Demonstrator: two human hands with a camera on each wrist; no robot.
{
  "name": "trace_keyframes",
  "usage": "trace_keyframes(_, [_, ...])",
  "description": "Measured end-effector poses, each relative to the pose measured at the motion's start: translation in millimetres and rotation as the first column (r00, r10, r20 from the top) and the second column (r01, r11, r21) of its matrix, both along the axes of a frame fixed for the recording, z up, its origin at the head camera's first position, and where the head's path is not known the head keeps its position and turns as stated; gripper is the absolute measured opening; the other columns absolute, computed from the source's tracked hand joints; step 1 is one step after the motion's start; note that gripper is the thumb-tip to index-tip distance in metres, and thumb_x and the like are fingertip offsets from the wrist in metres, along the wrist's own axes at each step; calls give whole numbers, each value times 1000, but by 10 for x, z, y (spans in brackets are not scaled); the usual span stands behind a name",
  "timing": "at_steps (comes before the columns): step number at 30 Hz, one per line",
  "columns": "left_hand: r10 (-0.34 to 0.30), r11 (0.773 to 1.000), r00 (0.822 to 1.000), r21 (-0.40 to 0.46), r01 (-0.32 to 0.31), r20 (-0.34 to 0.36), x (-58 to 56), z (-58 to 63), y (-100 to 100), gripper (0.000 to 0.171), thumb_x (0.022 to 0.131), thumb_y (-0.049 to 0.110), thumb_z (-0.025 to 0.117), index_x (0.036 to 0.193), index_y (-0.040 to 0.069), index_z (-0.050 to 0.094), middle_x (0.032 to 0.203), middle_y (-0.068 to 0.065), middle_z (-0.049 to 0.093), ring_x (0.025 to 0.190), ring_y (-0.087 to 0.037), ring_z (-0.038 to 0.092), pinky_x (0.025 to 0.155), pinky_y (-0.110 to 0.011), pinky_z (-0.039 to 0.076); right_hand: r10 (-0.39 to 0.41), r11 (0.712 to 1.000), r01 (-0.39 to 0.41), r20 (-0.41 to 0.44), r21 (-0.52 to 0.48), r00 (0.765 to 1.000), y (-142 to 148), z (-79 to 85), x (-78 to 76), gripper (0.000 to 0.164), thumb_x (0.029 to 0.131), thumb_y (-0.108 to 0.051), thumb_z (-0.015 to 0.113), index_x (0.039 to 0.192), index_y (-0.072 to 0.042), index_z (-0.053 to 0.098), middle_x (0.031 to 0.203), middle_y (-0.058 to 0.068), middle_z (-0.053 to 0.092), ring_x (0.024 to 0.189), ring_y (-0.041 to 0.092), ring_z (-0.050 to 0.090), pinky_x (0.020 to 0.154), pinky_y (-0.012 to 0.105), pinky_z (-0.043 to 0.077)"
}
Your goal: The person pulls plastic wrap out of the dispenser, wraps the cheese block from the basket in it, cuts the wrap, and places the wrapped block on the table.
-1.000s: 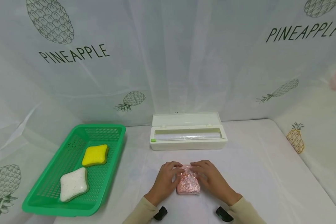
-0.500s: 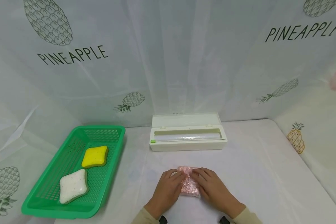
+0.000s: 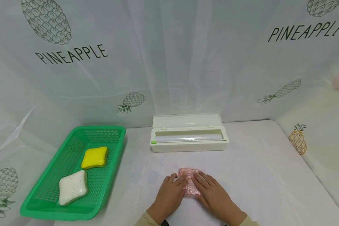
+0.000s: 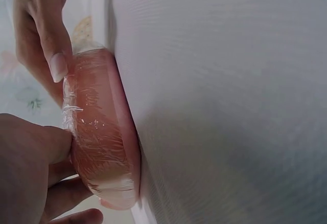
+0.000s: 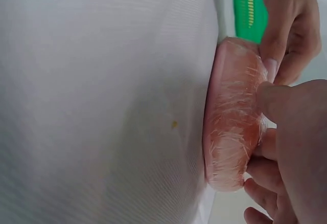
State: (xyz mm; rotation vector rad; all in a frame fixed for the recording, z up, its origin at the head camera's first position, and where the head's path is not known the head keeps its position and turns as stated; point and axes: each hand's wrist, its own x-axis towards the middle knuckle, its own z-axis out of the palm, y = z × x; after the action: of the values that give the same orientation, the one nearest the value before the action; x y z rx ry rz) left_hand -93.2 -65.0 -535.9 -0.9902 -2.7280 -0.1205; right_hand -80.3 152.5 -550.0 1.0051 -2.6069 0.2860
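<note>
A pink, sponge-like block (image 3: 191, 190) with rounded edges lies on the white cloth, wrapped in wrinkled, shiny cling film. My left hand (image 3: 170, 195) rests on its left part, fingertips on the film. From the right, my right hand (image 3: 213, 196) lays its extended fingers over the top. In the left wrist view the wrapped block (image 4: 99, 127) shows a paler pink layer along the bottom, and the left thumb touches the upper edge. The right wrist view has the right thumb on the film of the block (image 5: 232, 116). Both hands cover part of its top.
Behind the hands stands a white cling film dispenser (image 3: 189, 146), lid raised, with a film roll (image 3: 189, 137) inside. At left, a green basket (image 3: 111, 188) holds a yellow sponge-like block (image 3: 94, 157) and a white speckled one (image 3: 72, 187). Pineapple-printed curtains (image 3: 186, 62) enclose the table.
Both hands have come further over the block, from its sides and far edge onto the top, with fingers straighter. The block stays in nearly the same place.
</note>
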Motion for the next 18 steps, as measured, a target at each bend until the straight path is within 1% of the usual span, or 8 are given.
trace_keyframes(3, [9,999,1000,-36,-9,-8,8,-20,5,32,89,36,58,117,20,63,123,7,58,107,-18,47,82,-32,39,2,1000,-2,2,12,1000,-7,-6,5,53,90,-37,54,130,-2,52,138,11,45,128,30,39,99,44,32])
trace_keyframes(7, [13,997,1000,-78,-14,-21,19,-20,8,33,89,37,58,118,21,63,124,7,57,108,-17,46,83,-32,38,14,1000,-14,-1,6,1000,-19,4,-2,52,87,-34,57,128,-1,54,136,12,47,127,29,41,100,45,32])
trace_keyframes(12, [24,992,1000,-120,-24,-7,28,-15,23,34,90,39,57,119,22,62,126,8,56,109,-17,45,83,-32,38,28,1000,-28,-5,13,1000,-23,14,-8,51,86,-33,58,125,-1,56,134,13,50,125,29,43,100,46,32])
trace_keyframes(18, [19,991,1000,-135,-22,-20,21,-15,35,33,89,39,58,118,22,62,124,8,57,109,-17,45,84,-32,38,27,1000,-27,-7,2,1000,-20,9,-11,50,86,-33,59,124,0,58,132,13,51,124,29,44,99,47,32])
